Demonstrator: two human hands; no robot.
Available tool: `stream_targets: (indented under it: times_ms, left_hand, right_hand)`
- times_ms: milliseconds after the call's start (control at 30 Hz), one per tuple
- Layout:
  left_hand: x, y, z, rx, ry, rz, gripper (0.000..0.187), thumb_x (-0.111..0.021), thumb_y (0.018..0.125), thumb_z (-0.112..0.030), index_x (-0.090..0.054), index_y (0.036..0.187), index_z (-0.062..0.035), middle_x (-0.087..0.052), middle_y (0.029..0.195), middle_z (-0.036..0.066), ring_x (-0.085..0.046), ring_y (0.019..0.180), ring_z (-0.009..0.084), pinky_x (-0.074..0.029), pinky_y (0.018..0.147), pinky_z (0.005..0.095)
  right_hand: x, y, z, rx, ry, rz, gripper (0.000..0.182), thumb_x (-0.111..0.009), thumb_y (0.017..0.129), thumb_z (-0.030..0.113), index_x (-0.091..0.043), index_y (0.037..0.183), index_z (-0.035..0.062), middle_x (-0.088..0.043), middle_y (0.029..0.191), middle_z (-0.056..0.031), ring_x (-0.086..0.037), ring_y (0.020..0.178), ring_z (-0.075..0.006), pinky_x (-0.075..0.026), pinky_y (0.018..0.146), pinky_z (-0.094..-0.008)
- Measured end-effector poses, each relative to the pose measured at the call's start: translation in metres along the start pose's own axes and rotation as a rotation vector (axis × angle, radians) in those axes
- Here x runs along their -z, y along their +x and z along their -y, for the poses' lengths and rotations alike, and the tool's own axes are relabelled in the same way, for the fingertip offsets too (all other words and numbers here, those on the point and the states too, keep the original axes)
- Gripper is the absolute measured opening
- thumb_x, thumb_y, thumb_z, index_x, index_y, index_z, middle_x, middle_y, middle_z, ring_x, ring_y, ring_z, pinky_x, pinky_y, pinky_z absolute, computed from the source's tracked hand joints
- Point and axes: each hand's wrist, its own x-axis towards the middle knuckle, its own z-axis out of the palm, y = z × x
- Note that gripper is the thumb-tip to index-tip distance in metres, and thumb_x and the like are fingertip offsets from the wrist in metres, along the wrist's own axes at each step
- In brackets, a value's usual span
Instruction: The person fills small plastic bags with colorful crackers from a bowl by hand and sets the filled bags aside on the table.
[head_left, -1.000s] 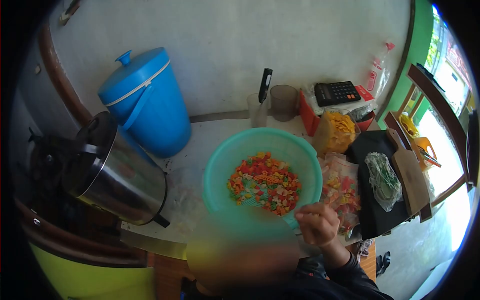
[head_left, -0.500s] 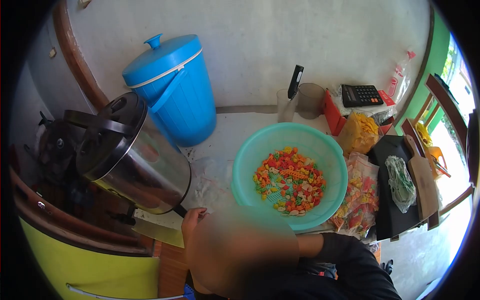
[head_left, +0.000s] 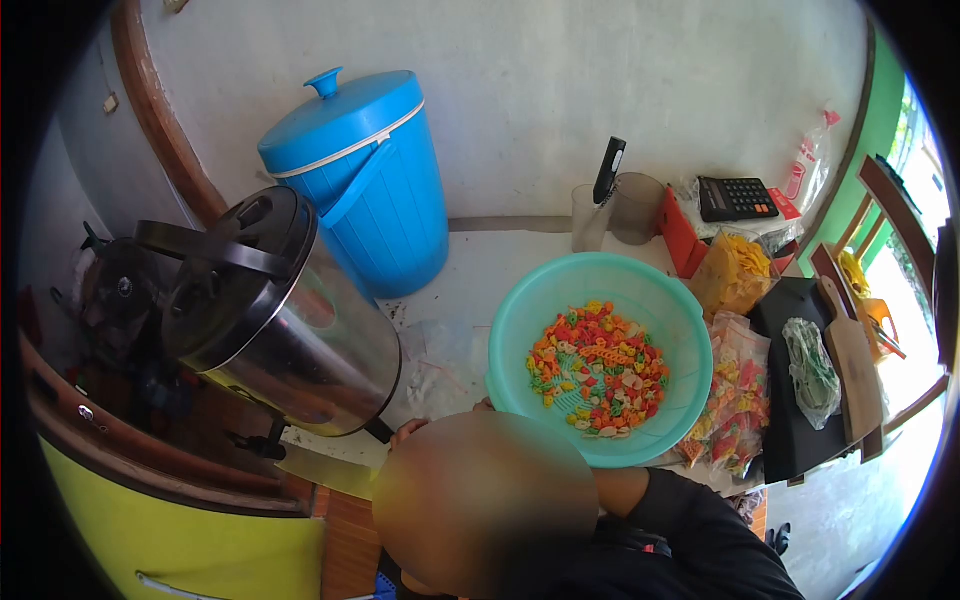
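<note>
At the table's front edge, a few curled fingers of my left hand [head_left: 407, 431] show beside the dispenser's foot; what they hold, if anything, is hidden. Fingertips of my right hand [head_left: 484, 405] peek out next to the green basin [head_left: 503, 310]; a blurred patch covers the rest of that hand. My right forearm reaches in from the dark sleeve. Clear plastic bags [head_left: 435, 385] lie just beyond both hands. Inside the basin is a heap of colourful dry snack pieces [head_left: 600, 352], orange, red, yellow, green and pale.
Left stand a steel drink dispenser [head_left: 345, 345] and a blue lidded cooler [head_left: 390, 215]. Behind the basin are a cup holding a black-handled tool [head_left: 609, 170] and a calculator [head_left: 738, 198]. Filled snack bags [head_left: 735, 390], yellow chips [head_left: 745, 265] and a wooden board [head_left: 850, 370] sit right.
The view has shifted slightly, so the things appear further right. Fingertips of my right hand now show beside the basin. My left hand stays near the table edge.
</note>
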Motion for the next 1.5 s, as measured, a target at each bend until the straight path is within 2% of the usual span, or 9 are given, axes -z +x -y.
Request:
stream_targets:
  times_ms: [333, 633, 733, 833, 933, 1067, 1233, 1367, 1500]
  left_hand:
    - [0.011, 0.000, -0.009, -0.185, -0.234, -0.085, 0.043, -0.076, 0.076, -0.005, -0.062, 0.117, -0.0088, -0.063, 0.125, 0.012, -0.057, 0.116, 0.0345, -0.042, 0.100, 0.0445]
    - [0.003, -0.018, 0.017, 0.074, -0.949, -0.314, 0.020, -0.071, 0.096, -0.014, -0.058, 0.105, -0.0016, -0.066, 0.100, 0.011, -0.061, 0.091, 0.0151, -0.049, 0.086, 0.0286]
    - [0.014, -0.004, -0.013, 0.052, -0.954, -0.373, 0.025, -0.073, 0.093, -0.015, -0.056, 0.107, -0.0030, -0.064, 0.101, 0.009, -0.061, 0.091, 0.0177, -0.049, 0.085, 0.0308]
    - [0.029, 0.039, -0.078, -0.171, -0.433, -0.719, 0.035, -0.077, 0.089, -0.017, -0.057, 0.113, -0.0026, -0.065, 0.101, 0.009, -0.061, 0.089, 0.0190, -0.049, 0.086, 0.0311]
    - [0.052, 0.056, -0.114, -0.488, -0.390, -0.513, 0.036, -0.081, 0.082, -0.010, -0.062, 0.112, -0.0037, -0.067, 0.098, 0.010, -0.065, 0.092, 0.0280, -0.051, 0.080, 0.0341]
    - [0.060, 0.099, -0.198, -0.609, -0.438, 0.196, 0.038, -0.083, 0.078, -0.013, -0.061, 0.108, -0.0036, -0.068, 0.097, 0.014, -0.069, 0.084, 0.0309, -0.055, 0.071, 0.0410]
    - [0.020, 0.135, -0.240, -0.521, -0.300, 0.313, 0.036, -0.081, 0.077, -0.007, -0.060, 0.105, -0.0001, -0.072, 0.091, 0.014, -0.073, 0.080, 0.0291, -0.057, 0.069, 0.0391]
    - [0.004, 0.145, -0.243, -0.538, -0.248, 0.380, 0.030, -0.075, 0.082, -0.006, -0.057, 0.106, -0.0022, -0.072, 0.094, 0.019, -0.071, 0.086, 0.0372, -0.055, 0.071, 0.0451]
    - [0.000, 0.156, -0.238, -0.444, -0.271, 0.436, 0.024, -0.074, 0.082, -0.003, -0.059, 0.102, -0.0002, -0.073, 0.089, 0.018, -0.072, 0.082, 0.0351, -0.056, 0.070, 0.0429]
  right_hand:
    - [0.006, 0.002, 0.017, 0.004, 0.530, -0.045, 0.037, -0.064, 0.086, 0.004, -0.062, 0.123, 0.0064, -0.055, 0.097, -0.0080, -0.064, 0.087, -0.0233, -0.052, 0.075, -0.0327]
    - [0.050, 0.009, 0.039, 0.122, 0.564, -0.133, 0.040, -0.066, 0.083, -0.001, -0.061, 0.123, 0.0042, -0.062, 0.099, -0.0123, -0.069, 0.084, -0.0266, -0.057, 0.068, -0.0394]
    - [0.113, 0.011, 0.036, 0.133, 0.418, -0.073, 0.043, -0.069, 0.080, -0.001, -0.062, 0.121, 0.0041, -0.064, 0.091, -0.0101, -0.070, 0.079, -0.0254, -0.057, 0.064, -0.0399]
    - [0.148, 0.012, 0.014, 0.072, 0.409, -0.226, 0.041, -0.073, 0.079, 0.001, -0.063, 0.119, 0.0041, -0.065, 0.081, -0.0078, -0.069, 0.071, -0.0263, -0.057, 0.062, -0.0384]
    - [0.185, 0.011, -0.018, -0.081, 0.430, -0.334, 0.037, -0.070, 0.081, 0.003, -0.061, 0.117, 0.0063, -0.062, 0.073, -0.0080, -0.067, 0.067, -0.0276, -0.055, 0.061, -0.0395]
    - [0.216, -0.001, -0.054, -0.312, 0.525, -0.285, 0.035, -0.076, 0.083, 0.007, -0.060, 0.114, 0.0055, -0.068, 0.074, -0.0098, -0.069, 0.068, -0.0274, -0.052, 0.059, -0.0375]
    - [0.230, -0.009, -0.077, -0.481, 0.503, -0.269, 0.038, -0.077, 0.084, 0.011, -0.057, 0.115, 0.0050, -0.070, 0.079, -0.0129, -0.071, 0.071, -0.0289, -0.050, 0.059, -0.0396]
    - [0.226, -0.012, -0.091, -0.425, 0.426, -0.244, 0.041, -0.075, 0.087, 0.012, -0.051, 0.120, 0.0049, -0.069, 0.077, -0.0146, -0.069, 0.072, -0.0344, -0.051, 0.063, -0.0427]
    - [0.221, -0.012, -0.104, -0.429, 0.428, -0.160, 0.043, -0.073, 0.089, 0.013, -0.048, 0.123, 0.0047, -0.069, 0.078, -0.0162, -0.069, 0.078, -0.0376, -0.051, 0.068, -0.0445]
